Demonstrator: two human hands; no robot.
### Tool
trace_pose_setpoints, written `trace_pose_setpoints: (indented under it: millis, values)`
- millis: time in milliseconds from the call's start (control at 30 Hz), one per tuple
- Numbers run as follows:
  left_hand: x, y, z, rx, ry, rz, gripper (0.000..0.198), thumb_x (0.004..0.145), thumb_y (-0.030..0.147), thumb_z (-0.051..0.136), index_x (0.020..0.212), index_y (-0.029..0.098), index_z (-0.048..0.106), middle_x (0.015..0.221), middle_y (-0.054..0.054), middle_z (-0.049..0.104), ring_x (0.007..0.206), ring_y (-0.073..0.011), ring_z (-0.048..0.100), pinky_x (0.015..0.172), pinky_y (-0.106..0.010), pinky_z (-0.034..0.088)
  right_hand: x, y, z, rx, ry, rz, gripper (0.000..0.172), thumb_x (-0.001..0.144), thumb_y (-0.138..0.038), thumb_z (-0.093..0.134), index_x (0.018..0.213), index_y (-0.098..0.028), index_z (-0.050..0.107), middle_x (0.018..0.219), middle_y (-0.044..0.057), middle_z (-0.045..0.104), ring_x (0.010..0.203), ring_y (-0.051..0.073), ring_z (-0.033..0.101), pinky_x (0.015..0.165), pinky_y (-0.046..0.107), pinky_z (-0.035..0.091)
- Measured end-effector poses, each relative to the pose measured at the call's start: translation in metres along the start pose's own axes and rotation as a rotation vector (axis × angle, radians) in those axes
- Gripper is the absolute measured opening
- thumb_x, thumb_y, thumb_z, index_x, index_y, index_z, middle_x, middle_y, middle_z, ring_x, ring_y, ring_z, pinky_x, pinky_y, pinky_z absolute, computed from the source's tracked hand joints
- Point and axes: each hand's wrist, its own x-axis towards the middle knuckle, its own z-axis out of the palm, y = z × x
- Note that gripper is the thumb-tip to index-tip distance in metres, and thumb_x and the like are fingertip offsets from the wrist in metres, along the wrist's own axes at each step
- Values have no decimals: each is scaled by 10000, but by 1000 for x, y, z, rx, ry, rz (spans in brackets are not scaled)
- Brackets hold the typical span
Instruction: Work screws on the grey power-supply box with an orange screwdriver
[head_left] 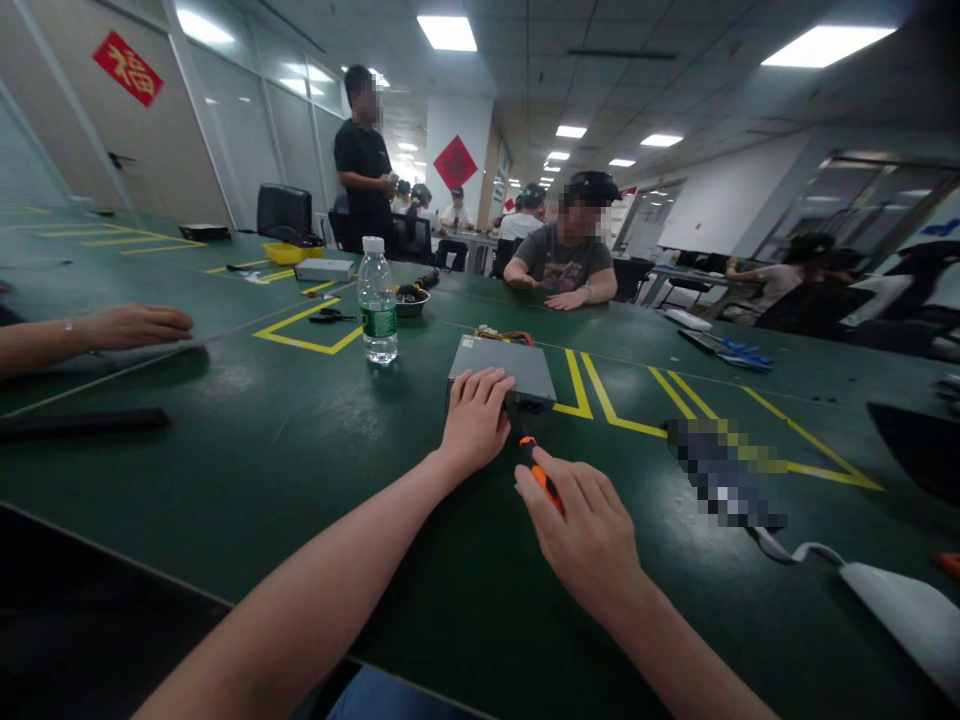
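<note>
A grey metal computer power supply point(514, 365) sits on the green table, with coloured wires point(504, 337) at its far side. My left hand point(478, 415) rests on its near left part, fingers stretched flat over the top. In my right hand point(585, 525) is a screwdriver point(546, 480) with an orange and black handle. Its shaft points away from me at the near face of the power supply, beside my left thumb. The tip is hard to make out, so contact cannot be told.
Left of the power supply stands a water bottle point(379, 305), with a metal bowl point(412, 300) behind it. A pixelated dark object point(724, 475) lies right. Another person's hand point(142, 327) reaches in from the left. Across the table sits a person point(566, 255). Blue-handled tools point(742, 355) lie far right.
</note>
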Motion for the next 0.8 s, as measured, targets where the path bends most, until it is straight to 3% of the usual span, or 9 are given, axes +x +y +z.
trace_pose_setpoints:
  millis: [100, 167, 267, 333, 467, 700, 800]
  values:
    - [0, 0, 0, -7, 3, -2, 427, 755, 166, 497, 1176, 216, 452, 1265, -42, 486, 1221, -198, 367, 1082, -403, 189, 2, 4, -2, -28, 5, 90, 83, 820, -196, 526, 878, -161, 575, 776, 66, 607, 717, 158, 545, 724, 317, 410]
    - [0, 0, 0, -12, 2, -5, 421, 757, 165, 492, 1173, 215, 455, 1264, -40, 487, 1223, -199, 365, 1083, -405, 186, 2, 6, -4, -35, -10, 154, 100, 825, -225, 522, 873, -148, 563, 727, 53, 586, 679, 156, 533, 707, 324, 415]
    - [0, 0, 0, -12, 6, -6, 406, 766, 169, 479, 1169, 213, 458, 1261, -39, 490, 1220, -196, 369, 1083, -403, 185, 1, 3, -5, -41, -1, 188, 151, 811, -197, 511, 929, -106, 538, 938, 154, 576, 856, 222, 542, 750, 375, 432]
    - [0, 0, 0, -6, 8, -4, 405, 768, 170, 478, 1170, 214, 457, 1259, -37, 491, 1217, -191, 371, 1083, -399, 188, 0, -2, -3, -13, 2, 124, 169, 797, -128, 488, 959, -108, 530, 1064, 195, 533, 974, 256, 511, 782, 398, 438]
    - [0, 0, 0, -1, 8, -4, 413, 763, 177, 490, 1174, 211, 456, 1259, -38, 491, 1213, -194, 374, 1083, -398, 188, 0, -3, 4, 73, -45, -86, 205, 804, -66, 450, 931, -189, 552, 1030, 105, 579, 1004, 218, 506, 793, 338, 457]
    - [0, 0, 1, 3, 19, 0, 423, 756, 166, 497, 1174, 211, 455, 1254, -42, 494, 1215, -197, 372, 1084, -398, 190, -3, 6, 3, 19, 13, 164, 105, 807, -145, 518, 902, -166, 558, 960, 109, 585, 836, 173, 565, 669, 276, 478]
    - [0, 0, 1, 4, 15, -4, 421, 759, 178, 500, 1176, 215, 455, 1253, -38, 495, 1210, -196, 377, 1083, -394, 194, -4, 0, 2, 59, -41, 134, 171, 804, -107, 467, 951, -137, 550, 1064, 173, 534, 965, 235, 546, 733, 341, 488]
